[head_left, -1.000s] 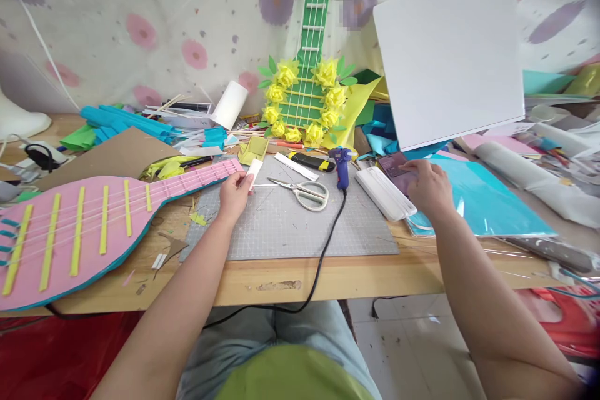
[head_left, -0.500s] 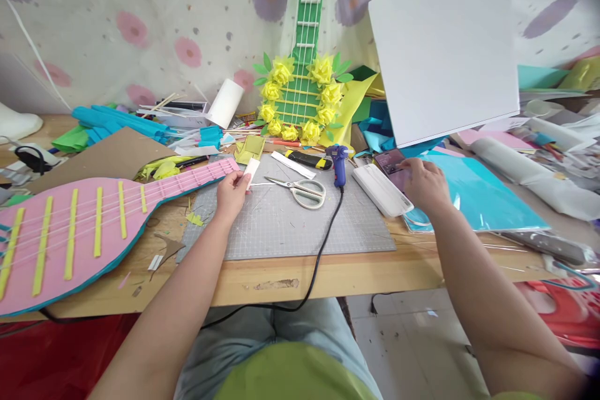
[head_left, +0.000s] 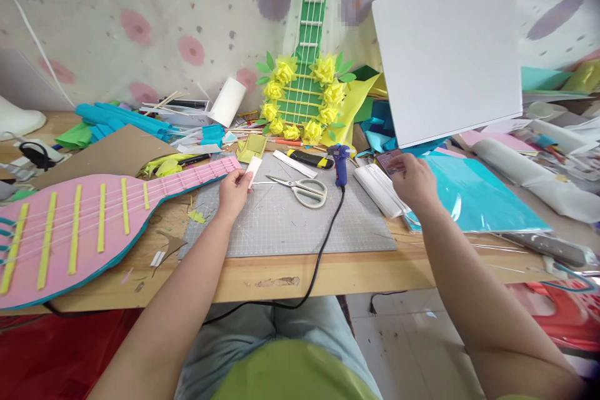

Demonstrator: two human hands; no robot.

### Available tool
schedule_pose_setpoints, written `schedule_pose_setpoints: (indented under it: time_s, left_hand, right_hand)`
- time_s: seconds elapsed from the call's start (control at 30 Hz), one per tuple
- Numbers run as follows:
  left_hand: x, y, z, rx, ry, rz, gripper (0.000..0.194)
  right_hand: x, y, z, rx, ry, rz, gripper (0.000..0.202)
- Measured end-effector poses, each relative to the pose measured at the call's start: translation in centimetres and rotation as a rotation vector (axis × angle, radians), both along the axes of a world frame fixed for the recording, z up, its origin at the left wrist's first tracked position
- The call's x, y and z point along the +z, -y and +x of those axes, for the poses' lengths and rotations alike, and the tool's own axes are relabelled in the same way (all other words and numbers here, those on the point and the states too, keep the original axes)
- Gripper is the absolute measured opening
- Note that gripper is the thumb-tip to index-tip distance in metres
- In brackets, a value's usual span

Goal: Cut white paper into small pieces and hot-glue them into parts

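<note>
A: What takes up most room?

B: Tabletop [head_left: 356,284], wooden, full width. White board [head_left: 447,56], far right, leaning at a tilt. Pink lute [head_left: 88,219], near left, yellow-barred, neck pointing right. Gray mat [head_left: 290,231], centre, gridded. Green guitar [head_left: 304,85], far centre, upright, yellow flowers [head_left: 334,94] down both sides of its body and along the bottom. Blue pack [head_left: 487,194], right, flat.

A: The grips?

B: Right grip [head_left: 416,182]: at the left end of the blue pack, fingers bent. Can't tell whether it is closed on anything. Left grip [head_left: 234,194]: over the mat's far left part, thumb and fingers pinched together on a white card [head_left: 254,169].

A: Smaller pieces?

B: White case [head_left: 377,190], slanted, at the mat's right edge. Scissors [head_left: 300,186], on the mat, tips pointing left. Glue gun [head_left: 340,169], between scissors and white case, black cord [head_left: 323,244] running over the near edge. Phone [head_left: 388,161], at the right grip's fingertips, partly hidden; contact unclear. Cutter [head_left: 309,159], mat's far side.

A: And the card?

B: Held tilted, just right of the lute's neck end.
</note>
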State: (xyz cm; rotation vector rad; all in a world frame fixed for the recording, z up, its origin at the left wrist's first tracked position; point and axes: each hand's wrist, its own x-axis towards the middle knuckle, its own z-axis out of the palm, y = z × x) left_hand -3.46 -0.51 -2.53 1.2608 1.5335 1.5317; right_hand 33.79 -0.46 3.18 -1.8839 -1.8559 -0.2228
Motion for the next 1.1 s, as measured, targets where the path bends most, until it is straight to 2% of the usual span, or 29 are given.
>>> schedule_pose_setpoints:
  time_s: [0.17, 0.27, 0.53, 0.77, 0.83, 0.9, 1.1]
  left_hand:
    - [0.1, 0.0, 0.0, 0.008, 0.016, 0.008, 0.02]
    - [0.0, 0.0, -0.1, 0.007, 0.016, 0.014, 0.02]
    - [0.4, 0.3, 0.4, -0.019, 0.006, 0.015, 0.021]
    - [0.3, 0.3, 0.3, -0.01, 0.007, 0.013, 0.022]
    - [0.1, 0.2, 0.0, 0.001, 0.016, 0.015, 0.022]
    - [0.0, 0.2, -0.1, 0.013, 0.021, 0.018, 0.021]
    - [0.1, -0.1, 0.6, -0.014, -0.008, 0.017, 0.021]
  right_hand:
    - [-0.4, 0.4, -4.8, 0.206, 0.018, -0.077, 0.02]
    - [-0.8, 0.5, -6.8, 0.289, 0.037, -0.086, 0.021]
    - [-1.2, 0.4, -7.9, 0.269, 0.01, -0.088, 0.02]
    - [-0.6, 0.3, -11.4, 0.37, -0.045, -0.135, 0.018]
    - [-0.5, 0.2, -11.3, 0.386, -0.065, -0.137, 0.017]
    - [-0.5, 0.3, -10.0, 0.36, -0.095, -0.119, 0.017]
    - [-0.3, 1.6, -3.9, 0.117, -0.149, -0.074, 0.015]
